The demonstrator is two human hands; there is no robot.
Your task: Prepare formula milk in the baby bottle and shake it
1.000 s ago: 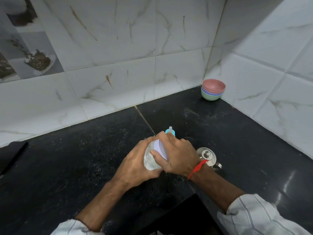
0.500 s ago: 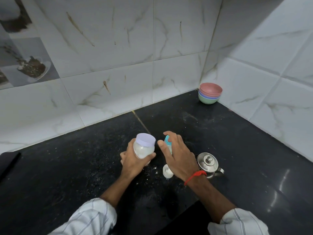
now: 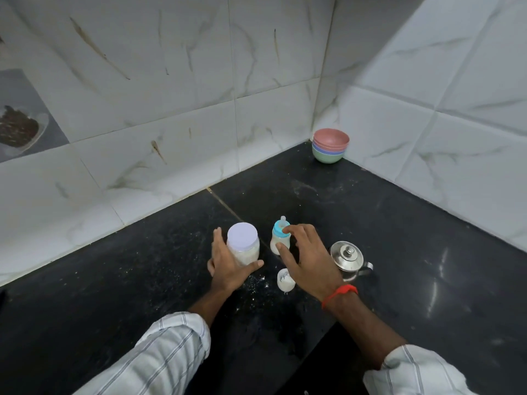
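Note:
The baby bottle (image 3: 280, 238), with a blue collar, a clear teat and white contents, stands upright on the black counter (image 3: 142, 280). My right hand (image 3: 309, 260) reaches over it from the right, index fingertip on the blue collar and thumb against the bottle's body. To its left stands the formula jar (image 3: 244, 248), clear with a lavender lid and white powder inside. My left hand (image 3: 228, 266) wraps its lower half, fingers behind it and thumb across the front. A small white cup (image 3: 285, 280) lies below the bottle, partly under my right hand.
A small steel kettle with a lid (image 3: 347, 259) stands just right of my right hand. Stacked coloured bowls (image 3: 330, 145) sit in the far corner where the two tiled walls meet. White powder is scattered on the counter around the jar.
My left hand has moved the jar left, away from my right hand, and set it on the counter. My right hand let go of the lid and went to the bottle.

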